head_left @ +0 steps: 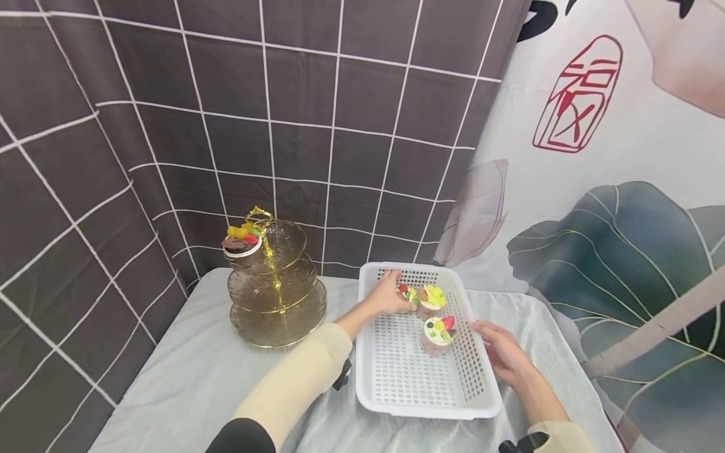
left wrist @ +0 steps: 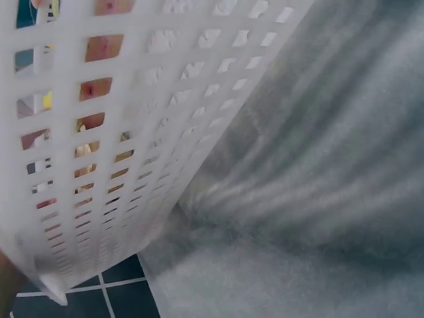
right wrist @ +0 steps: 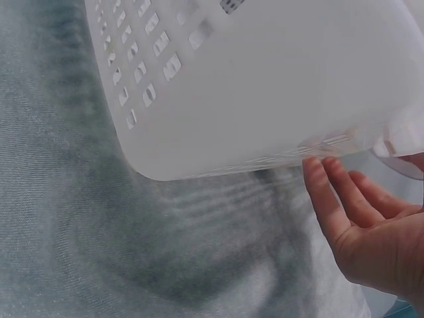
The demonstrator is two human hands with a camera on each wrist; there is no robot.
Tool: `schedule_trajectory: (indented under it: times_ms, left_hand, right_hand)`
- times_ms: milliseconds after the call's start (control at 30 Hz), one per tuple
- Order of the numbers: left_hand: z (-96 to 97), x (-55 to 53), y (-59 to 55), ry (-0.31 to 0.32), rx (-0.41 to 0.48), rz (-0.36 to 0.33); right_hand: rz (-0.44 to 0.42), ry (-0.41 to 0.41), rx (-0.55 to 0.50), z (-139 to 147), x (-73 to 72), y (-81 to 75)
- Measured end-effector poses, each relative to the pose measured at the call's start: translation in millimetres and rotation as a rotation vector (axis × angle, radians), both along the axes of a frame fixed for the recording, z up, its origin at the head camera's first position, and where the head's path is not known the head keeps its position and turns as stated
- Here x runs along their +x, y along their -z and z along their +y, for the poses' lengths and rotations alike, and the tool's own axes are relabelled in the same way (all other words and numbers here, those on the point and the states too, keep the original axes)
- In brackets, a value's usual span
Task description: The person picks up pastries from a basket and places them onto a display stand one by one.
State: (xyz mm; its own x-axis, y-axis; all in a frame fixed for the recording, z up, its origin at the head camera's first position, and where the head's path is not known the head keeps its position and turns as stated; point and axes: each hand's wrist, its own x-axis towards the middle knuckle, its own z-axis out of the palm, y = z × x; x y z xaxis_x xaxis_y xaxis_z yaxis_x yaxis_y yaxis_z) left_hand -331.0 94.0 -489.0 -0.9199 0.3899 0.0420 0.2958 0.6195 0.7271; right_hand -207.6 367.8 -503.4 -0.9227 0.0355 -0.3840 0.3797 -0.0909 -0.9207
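Observation:
A white plastic basket [head_left: 391,371] with a grid of holes holds three fruit-topped dessert cups. Reaching over its left rim, my left hand [head_left: 391,296] grips the far-left dessert cup [head_left: 409,293], thumb on the near side; the cup's lower part is hidden. Right beside it is a dessert cup with yellow fruit [head_left: 433,298]. Nearer stands a dessert cup with a strawberry slice [head_left: 437,333]. My right hand [head_left: 504,352] is at the basket's right side, fingers extended, fingertips [right wrist: 315,165] at the wall. The left wrist view shows mostly the basket wall [left wrist: 139,99].
Left of the basket stands a three-tier amber stand [head_left: 277,321] with a gold handle. A chocolate dessert cup [head_left: 242,244] sits on its top tier. A pale cloth [head_left: 187,371] covers the table; a dark grid-patterned curtain [head_left: 300,126] hangs behind.

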Motion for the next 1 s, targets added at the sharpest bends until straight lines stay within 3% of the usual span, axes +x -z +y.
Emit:
schedule_trajectory:
  times_ms: [267,500,1000]
  left_hand:
    - [1.6,-0.2,5.2,-0.043,-0.018,-0.013]
    - [4.6,0.6,7.2,-0.04,-0.062,-0.008]
    - [8.8,1.5,12.9,-0.068,-0.13,0.062]
  right_hand:
    - [-0.001,0.0,-0.013,-3,-1.0,1.0]
    - [-0.004,-0.011,0.0,-2,0.9,0.6]
    - [-0.005,0.008,0.001,-2,2.0,0.1]
